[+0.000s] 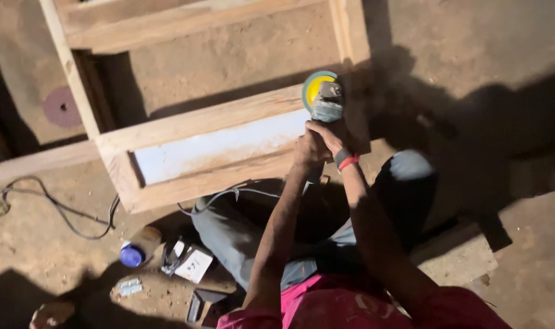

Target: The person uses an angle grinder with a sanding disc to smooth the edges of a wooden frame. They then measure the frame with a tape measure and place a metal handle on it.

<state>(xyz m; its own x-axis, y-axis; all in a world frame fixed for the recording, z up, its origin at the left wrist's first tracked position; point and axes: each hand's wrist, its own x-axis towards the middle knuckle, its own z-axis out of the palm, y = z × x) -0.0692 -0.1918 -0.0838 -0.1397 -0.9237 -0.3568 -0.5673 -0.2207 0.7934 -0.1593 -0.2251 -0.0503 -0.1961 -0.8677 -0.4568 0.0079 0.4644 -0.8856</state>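
Both my hands grip an angle grinder [326, 105] with a yellow-green disc [317, 87]. My left hand [309, 149] wraps the body from the left, and my right hand [329, 135], with a red band on the wrist, holds it from the right. The disc rests against the top rail of a wooden frame [228, 119] lying on the dirt floor. A pale blue-white panel [222, 146] fills the frame's near opening. I sit with my knees in grey trousers either side of the frame's near rail.
A black power cable [64, 210] snakes over the floor at left. A bottle with a blue cap [137, 248], a white card [194, 265] and small items lie by my left knee. A round purple disc [61, 106] lies at far left. A wooden block [457, 256] sits at right.
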